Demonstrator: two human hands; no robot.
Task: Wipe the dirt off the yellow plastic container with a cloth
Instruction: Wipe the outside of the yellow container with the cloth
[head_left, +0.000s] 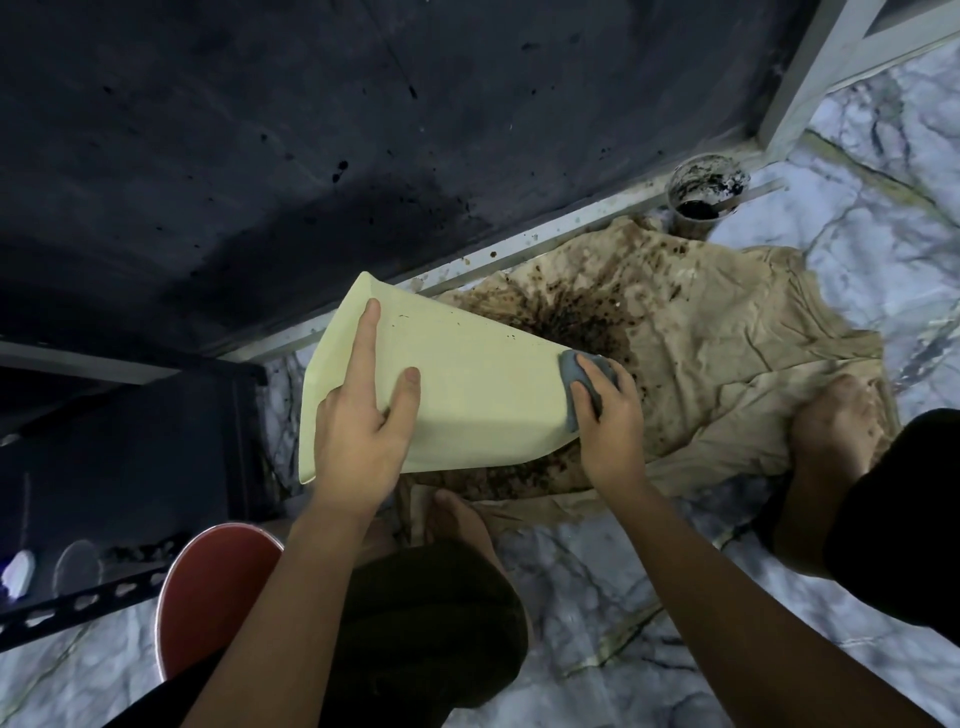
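At the frame's centre, the left hand steadies the pale yellow, tapered plastic container, forefinger and thumb spread flat on its upturned side while the other fingers wrap out of sight beneath. Just right of it, the right hand curls its fingers over a small grey wadded cloth, pressing it against the container's narrow end. The wiping seems well under way; a few dark specks remain toward the upper edge, so the next stroke likely needs to sweep there. Beyond, a stained beige sheet covers the floor, with a dirty round cup at upper right.
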